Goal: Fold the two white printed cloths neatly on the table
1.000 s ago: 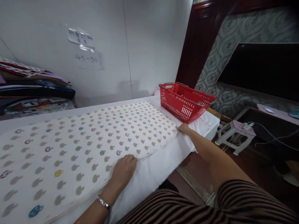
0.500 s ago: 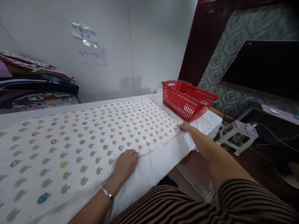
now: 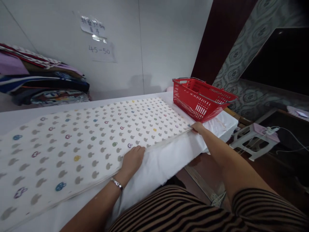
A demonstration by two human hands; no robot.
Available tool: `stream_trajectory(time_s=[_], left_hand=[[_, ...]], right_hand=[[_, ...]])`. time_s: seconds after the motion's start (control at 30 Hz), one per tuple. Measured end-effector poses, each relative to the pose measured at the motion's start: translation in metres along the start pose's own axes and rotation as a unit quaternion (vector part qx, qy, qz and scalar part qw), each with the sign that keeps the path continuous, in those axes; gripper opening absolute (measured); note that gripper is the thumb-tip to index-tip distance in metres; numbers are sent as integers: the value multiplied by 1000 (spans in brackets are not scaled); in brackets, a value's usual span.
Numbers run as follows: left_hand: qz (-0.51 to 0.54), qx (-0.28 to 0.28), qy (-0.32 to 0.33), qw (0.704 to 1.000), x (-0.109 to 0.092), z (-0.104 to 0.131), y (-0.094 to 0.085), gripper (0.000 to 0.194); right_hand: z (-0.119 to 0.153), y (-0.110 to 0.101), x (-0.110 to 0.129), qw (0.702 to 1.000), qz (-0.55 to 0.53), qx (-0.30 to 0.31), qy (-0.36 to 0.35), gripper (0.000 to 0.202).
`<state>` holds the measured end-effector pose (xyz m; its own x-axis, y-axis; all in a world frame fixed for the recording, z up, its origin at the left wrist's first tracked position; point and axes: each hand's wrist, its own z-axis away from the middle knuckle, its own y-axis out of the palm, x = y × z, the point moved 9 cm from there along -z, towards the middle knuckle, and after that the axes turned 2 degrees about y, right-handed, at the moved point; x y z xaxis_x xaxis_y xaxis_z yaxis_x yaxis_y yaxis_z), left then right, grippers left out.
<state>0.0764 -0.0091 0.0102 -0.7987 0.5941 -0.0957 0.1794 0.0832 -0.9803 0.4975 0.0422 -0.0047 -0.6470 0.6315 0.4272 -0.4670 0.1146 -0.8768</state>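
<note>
A white cloth (image 3: 96, 141) printed with grey and coloured mushroom-like shapes lies spread in a long flat strip on the white-covered table. My left hand (image 3: 133, 158) rests at its near edge, around the middle, with the fingers curled over the edge and pressed together. Farther right, my right hand (image 3: 197, 127) pinches the near right corner of the cloth, close below a red basket (image 3: 205, 101). The fingertips of both hands are partly hidden.
Folded fabrics (image 3: 41, 79) are stacked at the back left. Two paper signs hang on the grey wall (image 3: 159, 38). A pink-topped stool (image 3: 258, 138) with a plug and cables stands right of the table (image 3: 169, 161).
The whole view has shifted, so the cloth, basket and wall signs sit farther right and a little higher. Both hands keep their places along the cloth's near edge.
</note>
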Motion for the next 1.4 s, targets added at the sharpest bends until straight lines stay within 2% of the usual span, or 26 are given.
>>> stream_trajectory(time_s=[0.2,0.33,0.47,0.53,0.57,0.63,0.7,0.77,0.8,0.87,1.0,1.13,1.23,1.3,1.4], left_hand=[[-13,57,-33,998,-1,-5,2,22],[-7,21,14,1000,-10,-7,1,22],[4,0,39,999,-17,-10,3,27],[4,-1,45,999,-19,-13,4,29],[3,-2,48,999,-19,-14,4,30],[2,-11,51,999,-20,-15,3,30],[6,-24,50,998,-18,-16,1,30],[10,-36,50,998,-18,-16,0,30],[12,-40,50,998,-18,-16,0,30],[14,-43,48,998,-18,-16,-1,30],[21,-31,42,998,-20,-14,-2,28],[21,11,20,1000,-21,-14,0,23],[18,34,-16,999,-18,-17,3,29],[14,31,-20,999,-19,-20,2,33],[-10,15,10,1000,-22,-24,-1,29]], right_hand=[[2,-3,-21,1000,12,3,22,29],[7,-10,-19,999,29,-34,0,18],[23,-20,-11,992,47,-114,-34,25],[46,-19,4,979,46,-163,-114,23],[62,-13,16,967,40,-171,-182,22],[104,11,46,929,25,-132,-346,18],[151,39,72,871,16,-69,-487,17],[190,61,94,819,24,-38,-572,20],[202,70,103,802,37,-33,-595,21],[216,84,120,787,72,-37,-612,23],[216,98,140,782,147,-65,-602,23],[215,106,147,769,205,-72,-601,18],[216,110,150,756,231,-73,-608,17],[217,110,152,748,231,-80,-617,17],[222,108,152,732,197,-81,-647,17]])
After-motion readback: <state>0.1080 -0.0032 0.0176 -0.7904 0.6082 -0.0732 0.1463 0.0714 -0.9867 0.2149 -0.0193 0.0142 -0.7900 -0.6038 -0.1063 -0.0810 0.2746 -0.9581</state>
